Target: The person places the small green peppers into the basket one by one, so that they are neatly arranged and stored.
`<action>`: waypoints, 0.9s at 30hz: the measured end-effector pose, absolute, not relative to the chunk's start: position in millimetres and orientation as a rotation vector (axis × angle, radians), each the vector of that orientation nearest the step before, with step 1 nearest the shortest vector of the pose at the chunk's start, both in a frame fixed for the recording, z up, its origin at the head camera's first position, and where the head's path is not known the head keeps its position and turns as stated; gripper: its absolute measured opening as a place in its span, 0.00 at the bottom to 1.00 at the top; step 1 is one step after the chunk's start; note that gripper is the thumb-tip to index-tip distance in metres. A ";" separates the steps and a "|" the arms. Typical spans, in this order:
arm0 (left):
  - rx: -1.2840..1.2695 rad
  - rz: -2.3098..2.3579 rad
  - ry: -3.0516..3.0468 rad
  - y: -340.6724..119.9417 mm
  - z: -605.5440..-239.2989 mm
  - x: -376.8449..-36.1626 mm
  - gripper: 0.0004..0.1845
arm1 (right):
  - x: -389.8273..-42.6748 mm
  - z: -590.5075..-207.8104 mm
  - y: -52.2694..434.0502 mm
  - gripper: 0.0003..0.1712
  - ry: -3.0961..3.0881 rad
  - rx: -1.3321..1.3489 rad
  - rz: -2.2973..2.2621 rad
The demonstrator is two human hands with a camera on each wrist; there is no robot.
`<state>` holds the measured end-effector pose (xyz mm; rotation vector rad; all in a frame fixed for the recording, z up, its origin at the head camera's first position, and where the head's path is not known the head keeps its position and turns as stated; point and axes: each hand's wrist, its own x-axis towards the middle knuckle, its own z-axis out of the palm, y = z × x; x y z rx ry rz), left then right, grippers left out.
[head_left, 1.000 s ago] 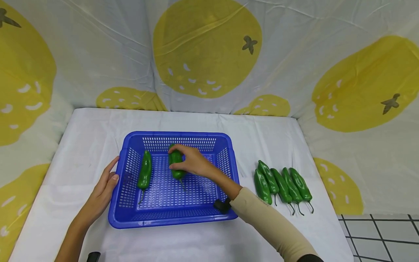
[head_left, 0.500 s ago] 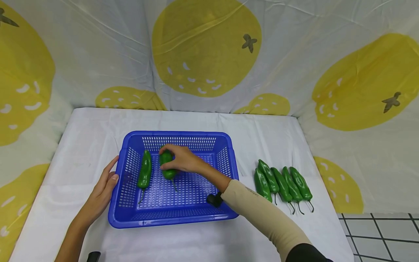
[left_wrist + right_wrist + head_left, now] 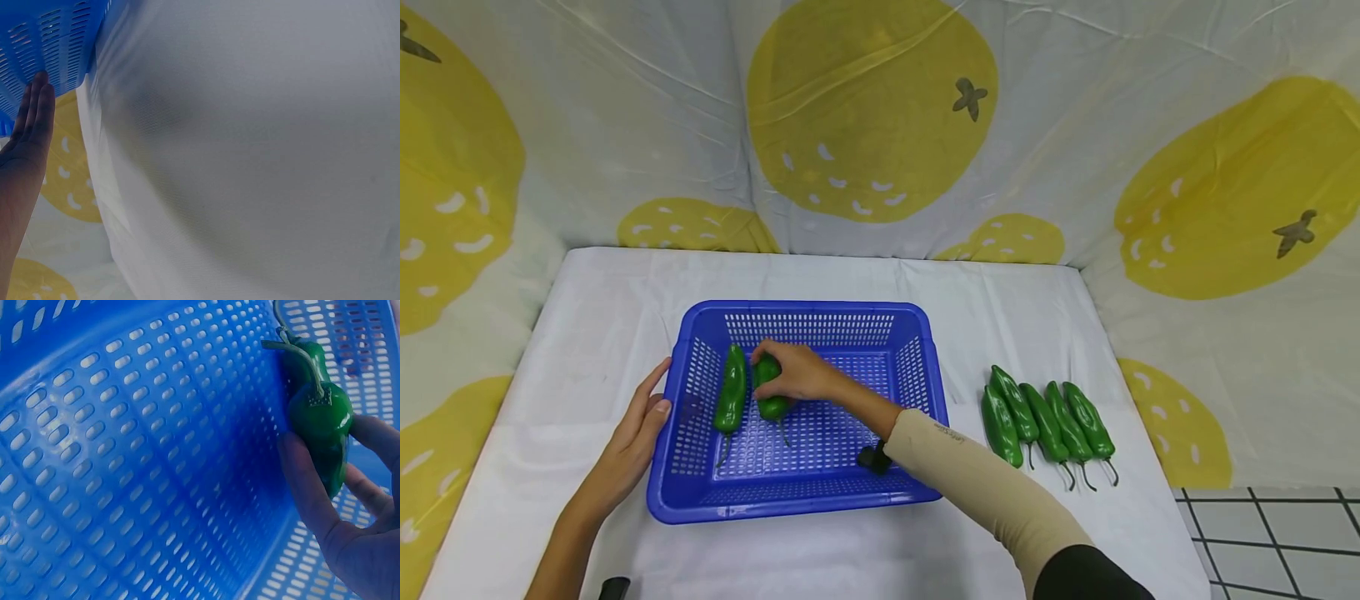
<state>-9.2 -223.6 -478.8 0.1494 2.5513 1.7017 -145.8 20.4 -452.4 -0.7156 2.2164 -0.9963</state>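
Note:
A blue perforated basket (image 3: pixel 917 333) stands on the white cloth. Inside it, my right hand (image 3: pixel 793 372) grips a green pepper (image 3: pixel 767 392) low over the basket floor, thumb and fingers curled round it (image 3: pixel 322 431). A second green pepper (image 3: pixel 732 392) lies just left of it in the basket, and its stem end shows behind the held one (image 3: pixel 294 356). My left hand (image 3: pixel 636 433) rests flat against the basket's outer left wall, fingers straight (image 3: pixel 34 119).
A row of several green peppers (image 3: pixel 1048 421) lies on the cloth right of the basket. The white-covered table (image 3: pixel 1015 300) is walled by a lemon-print sheet (image 3: pixel 872 117) at the back and sides. Tiled floor (image 3: pixel 1285 542) shows at lower right.
My right hand has carried the pepper leftward and down inside the basket, ending close beside the lying pepper. The left hand has stayed against the basket wall.

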 end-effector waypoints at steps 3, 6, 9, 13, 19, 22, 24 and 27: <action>0.153 1.701 2.551 -223.7 -479.1 -9.4 0.31 | -143.7 -453.0 14.5 0.30 2.204 -0.696 -1.001; 0.149 1.697 2.559 -223.6 -478.7 -9.4 0.31 | -141.2 -451.5 10.3 0.30 2.154 -0.647 -1.044; 0.144 1.698 2.566 -223.5 -477.6 -9.5 0.31 | -139.6 -450.4 8.8 0.30 2.119 -0.602 -1.075; 0.147 1.697 2.571 -223.3 -476.4 -9.6 0.31 | -138.7 -448.3 9.9 0.31 2.126 -0.567 -1.078; 0.158 1.694 2.566 -224.0 -476.9 -10.6 0.30 | -139.6 -444.8 14.5 0.31 2.192 -0.624 -0.996; 0.156 1.695 2.558 -224.0 -477.5 -9.9 0.30 | -141.2 -441.8 18.0 0.33 2.255 -0.697 -0.893; 0.152 1.698 2.556 -223.7 -477.7 -9.4 0.30 | -142.6 -439.3 20.5 0.35 2.300 -0.750 -0.813; 0.146 1.702 2.560 -223.1 -477.3 -8.5 0.30 | -144.6 -433.2 24.6 0.36 2.370 -0.802 -0.698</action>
